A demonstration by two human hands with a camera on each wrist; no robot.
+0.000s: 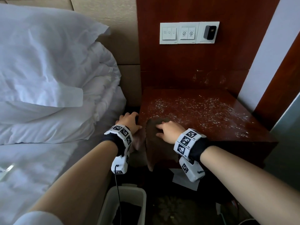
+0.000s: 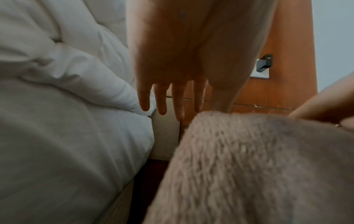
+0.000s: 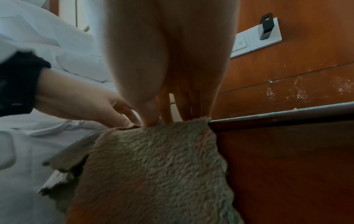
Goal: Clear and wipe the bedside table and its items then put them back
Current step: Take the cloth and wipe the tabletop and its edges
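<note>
Head view: right hand (image 1: 168, 129) flat on shaggy brown cloth (image 1: 154, 143); left hand (image 1: 129, 120) seemingly open, grip empty.

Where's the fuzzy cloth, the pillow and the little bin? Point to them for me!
cloth (image 1: 152, 127): head view, the part lying on the table's front left corner.
pillow (image 1: 40, 62): head view, middle of its white case.
bin (image 1: 110, 200): head view, its pale left wall, on the floor.
</note>
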